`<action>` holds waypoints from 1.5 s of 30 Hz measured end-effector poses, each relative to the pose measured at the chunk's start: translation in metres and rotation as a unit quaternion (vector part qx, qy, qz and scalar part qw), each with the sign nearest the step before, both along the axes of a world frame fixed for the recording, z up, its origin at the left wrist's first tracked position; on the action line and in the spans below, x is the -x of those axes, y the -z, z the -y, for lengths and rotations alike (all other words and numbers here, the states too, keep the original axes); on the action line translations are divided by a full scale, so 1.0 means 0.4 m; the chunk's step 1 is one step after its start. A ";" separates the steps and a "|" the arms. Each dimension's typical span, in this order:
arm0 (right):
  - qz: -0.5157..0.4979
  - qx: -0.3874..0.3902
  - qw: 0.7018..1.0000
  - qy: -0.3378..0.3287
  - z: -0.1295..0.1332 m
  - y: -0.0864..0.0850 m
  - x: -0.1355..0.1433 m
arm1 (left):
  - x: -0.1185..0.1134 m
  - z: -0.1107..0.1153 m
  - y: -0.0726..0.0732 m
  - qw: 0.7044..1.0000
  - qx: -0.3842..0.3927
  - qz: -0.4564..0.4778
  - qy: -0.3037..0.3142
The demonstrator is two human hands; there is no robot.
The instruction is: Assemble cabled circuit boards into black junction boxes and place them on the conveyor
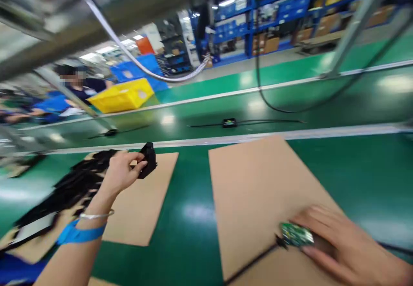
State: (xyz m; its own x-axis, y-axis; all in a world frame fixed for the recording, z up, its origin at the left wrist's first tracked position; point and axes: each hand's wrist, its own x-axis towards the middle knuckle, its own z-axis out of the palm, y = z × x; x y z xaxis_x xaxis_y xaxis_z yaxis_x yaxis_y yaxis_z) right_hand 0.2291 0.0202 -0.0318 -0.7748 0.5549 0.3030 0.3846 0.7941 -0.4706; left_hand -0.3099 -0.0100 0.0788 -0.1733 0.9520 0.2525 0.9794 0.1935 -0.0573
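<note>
Pinched between the thumb and fingers of my left hand (pixel 124 170) is a small black plastic housing (pixel 148 161), raised above a cardboard sheet (pixel 161 191). My right hand (pixel 342 243), a little blurred, grips a green circuit board (pixel 296 234) by its edges over a second cardboard sheet (pixel 258 191). A black cable (pixel 251 266) runs from the board toward the bottom of the view. Left of my left hand, many black plastic parts (pixel 77 180) lie in a pile on cardboard.
Beyond a pale rail, a conveyor belt (pixel 200 133) carries a small black box with a board and wires (pixel 229 123). A white hose (pixel 129 56) and a black cable (pixel 260 75) hang ahead. A person (pixel 85 86) sits far left near a yellow bin (pixel 122 96).
</note>
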 end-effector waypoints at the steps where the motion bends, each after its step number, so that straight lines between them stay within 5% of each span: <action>1: 0.025 0.035 0.999 -0.014 0.004 -0.010 -0.014 | -0.093 -0.026 0.023 0.998 0.003 0.027 0.056; 6: 0.062 0.135 0.989 -0.026 0.000 -0.065 -0.020 | -0.596 -0.077 0.149 0.947 0.060 0.112 0.294; 8: 0.064 0.151 0.986 -0.031 0.007 -0.089 -0.026 | -0.722 -0.080 0.178 0.933 0.068 0.122 0.332; 10: 0.058 0.160 0.985 -0.030 0.015 -0.108 -0.037 | -0.779 -0.075 0.183 0.924 0.076 0.133 0.350; 14: 0.017 0.167 0.986 -0.005 0.012 -0.124 -0.039 | -0.781 -0.040 0.126 0.911 0.094 0.219 0.338; 18: -0.038 0.148 0.986 0.062 -0.016 -0.131 -0.013 | -0.784 -0.006 0.085 0.861 0.211 0.366 0.284; 23: 0.012 0.131 0.986 0.102 -0.037 -0.146 0.033 | -0.815 -0.008 0.111 0.906 0.196 0.298 0.227; 28: 0.201 -0.043 0.959 0.196 -0.015 -0.175 0.134 | -0.821 -0.042 0.124 0.916 0.180 0.297 0.201; 32: 0.206 -0.125 0.963 0.116 -0.040 -0.194 0.162 | -0.774 -0.090 0.112 0.879 0.220 0.365 0.216; 35: 0.197 -0.114 0.971 0.076 -0.104 -0.194 0.129 | -0.722 -0.121 0.111 0.834 0.272 0.417 0.238; 40: 0.242 -0.028 0.970 0.021 -0.189 -0.169 0.099 | -0.677 -0.142 0.140 0.867 0.212 0.356 0.276; 45: 0.235 -0.034 0.971 -0.009 -0.193 -0.139 0.114 | -0.664 -0.143 0.169 0.852 0.229 0.326 0.339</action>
